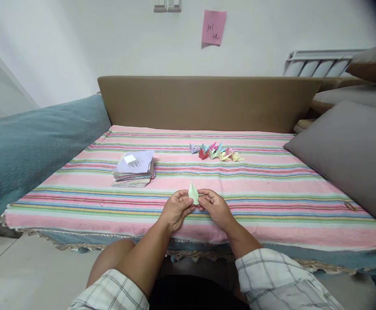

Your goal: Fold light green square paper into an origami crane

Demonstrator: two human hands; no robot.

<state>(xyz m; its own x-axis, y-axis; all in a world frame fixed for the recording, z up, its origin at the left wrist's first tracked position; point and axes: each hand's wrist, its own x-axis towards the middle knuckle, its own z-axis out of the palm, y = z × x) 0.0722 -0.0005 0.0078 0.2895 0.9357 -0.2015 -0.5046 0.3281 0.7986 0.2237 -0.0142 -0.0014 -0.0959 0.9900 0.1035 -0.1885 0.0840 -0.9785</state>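
Observation:
A small pale green folded paper (193,193), pointed at the top, is held upright between my two hands. My left hand (178,209) pinches its left edge with thumb and fingers. On its right edge, my right hand (215,208) grips it the same way. Beyond the hands lies a cluster of several folded paper cranes (213,152) in purple, blue, red, pink, green and yellow. To the left is a stack of square paper sheets (134,177), with a white plug adapter (130,160) resting on the top lilac sheet.
A striped pink cloth (87,206) covers the sofa seat, with a brown backrest (207,103) behind. A blue armrest (45,142) bounds the left, and grey cushions (349,159) the right. One small brownish object (350,206) lies near the right edge.

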